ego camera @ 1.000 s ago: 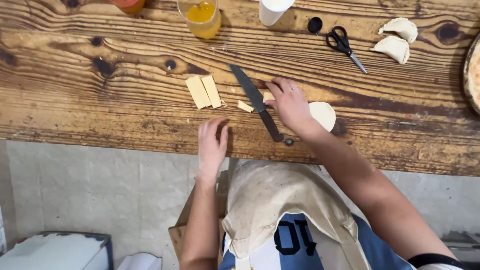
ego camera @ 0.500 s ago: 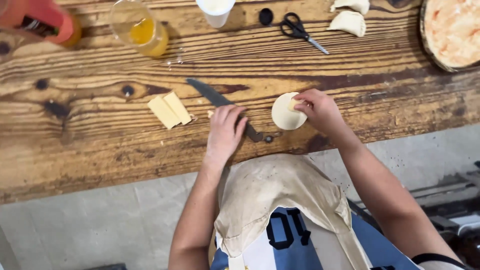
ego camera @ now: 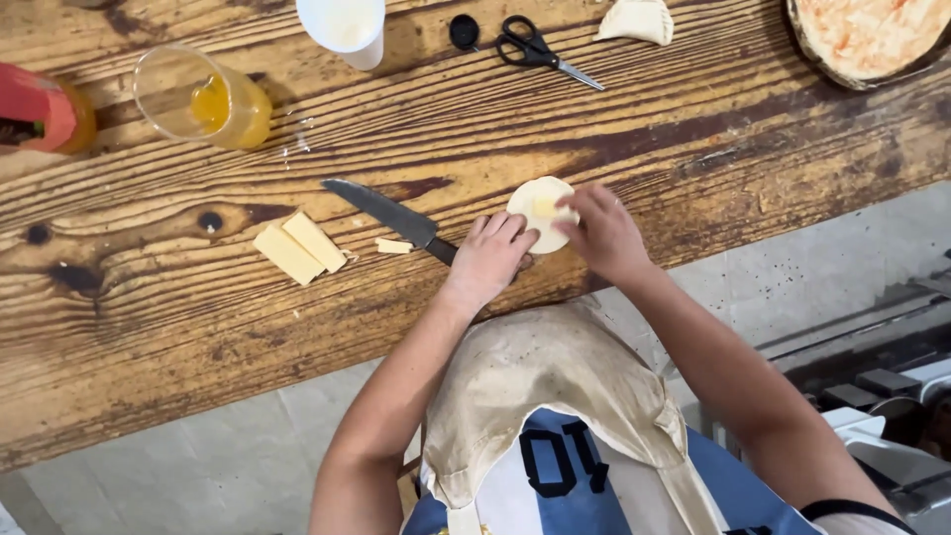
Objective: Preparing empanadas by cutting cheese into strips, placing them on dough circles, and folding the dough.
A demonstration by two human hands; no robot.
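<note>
A round pale dough disc (ego camera: 535,210) lies near the front edge of the wooden table (ego camera: 634,139), with a small yellow piece of cheese on its middle. My right hand (ego camera: 602,233) rests on the disc's right side, fingertips touching the cheese piece. My left hand (ego camera: 490,260) lies flat on the table just left of the disc, fingers at its edge and over the handle of a dark knife (ego camera: 381,210). Two yellow cheese sticks (ego camera: 299,247) and a small cheese scrap (ego camera: 394,246) lie left of the knife.
At the back stand a glass of yellow liquid (ego camera: 203,97), a red bottle (ego camera: 38,111), a white cup (ego camera: 345,28), a black cap (ego camera: 464,32) and scissors (ego camera: 540,48). A folded pastry (ego camera: 636,20) and a round dish (ego camera: 872,35) sit at the back right.
My right hand moved the dough disc in front of me and set a cheese piece on it. My left hand came up beside the disc. The view shifted right.
</note>
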